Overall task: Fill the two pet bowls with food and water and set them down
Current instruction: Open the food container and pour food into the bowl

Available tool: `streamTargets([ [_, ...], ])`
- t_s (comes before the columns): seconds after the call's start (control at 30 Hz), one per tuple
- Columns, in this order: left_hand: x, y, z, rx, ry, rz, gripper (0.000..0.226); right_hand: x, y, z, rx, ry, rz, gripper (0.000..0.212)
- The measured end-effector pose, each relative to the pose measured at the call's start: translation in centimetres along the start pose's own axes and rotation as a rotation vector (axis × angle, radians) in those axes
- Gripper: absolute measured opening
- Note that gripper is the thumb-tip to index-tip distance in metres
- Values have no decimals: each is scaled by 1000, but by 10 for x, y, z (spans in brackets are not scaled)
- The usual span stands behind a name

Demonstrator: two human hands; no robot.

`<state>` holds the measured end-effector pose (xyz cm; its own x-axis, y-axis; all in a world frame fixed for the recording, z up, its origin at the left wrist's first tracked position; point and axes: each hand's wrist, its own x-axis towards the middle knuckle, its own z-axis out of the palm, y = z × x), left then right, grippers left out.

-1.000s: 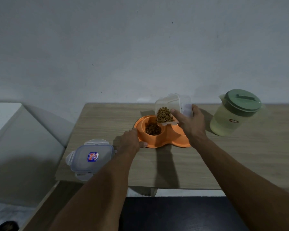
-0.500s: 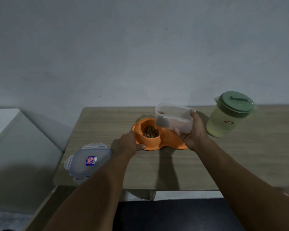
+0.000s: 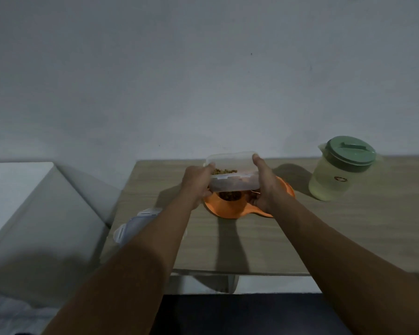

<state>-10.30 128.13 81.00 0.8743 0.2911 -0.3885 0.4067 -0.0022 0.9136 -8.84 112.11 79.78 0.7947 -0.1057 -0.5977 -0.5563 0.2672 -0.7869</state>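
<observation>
Orange double bowl (image 3: pixel 230 210) on the table (image 3: pixel 228 245) holds kibble (image 3: pixel 229 196); left hand (image 3: pixel 196 182) has quit its rim to join right hand (image 3: pixel 264 187), fingers curled round the levelled food tub (image 3: pixel 232 183) above it, so feeding seems done.

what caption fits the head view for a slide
Left hand and right hand hold a food tub over the orange pet bowl.

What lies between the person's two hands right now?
In the head view, a clear container of kibble: the left hand and right hand grip its ends, above the orange double bowl.
</observation>
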Motion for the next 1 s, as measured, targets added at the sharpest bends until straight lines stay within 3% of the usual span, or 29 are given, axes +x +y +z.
streamTargets([
  [0.07,5,-1,-13,26,64,9,14,-1,2,15,-63,-44,-9,92],
  [0.13,10,-3,-32,51,158,8,12,-7,6,36,-139,-46,-95,70],
  [0.27,21,-3,-73,50,305,19,33,-15,15,78,-216,-67,-246,37],
  [0.4,36,-7,-121,94,426,53,48,-19,31,113,-375,-133,-281,39],
  [0.6,55,-23,-164,67,403,-29,34,-3,70,155,-452,-146,-319,43],
  [0.83,88,-63,-188,33,353,-33,22,18,98,176,-436,-95,-258,27],
  [1.0,106,-85,-189,2,374,-66,28,28,103,178,-454,-93,-231,34],
])
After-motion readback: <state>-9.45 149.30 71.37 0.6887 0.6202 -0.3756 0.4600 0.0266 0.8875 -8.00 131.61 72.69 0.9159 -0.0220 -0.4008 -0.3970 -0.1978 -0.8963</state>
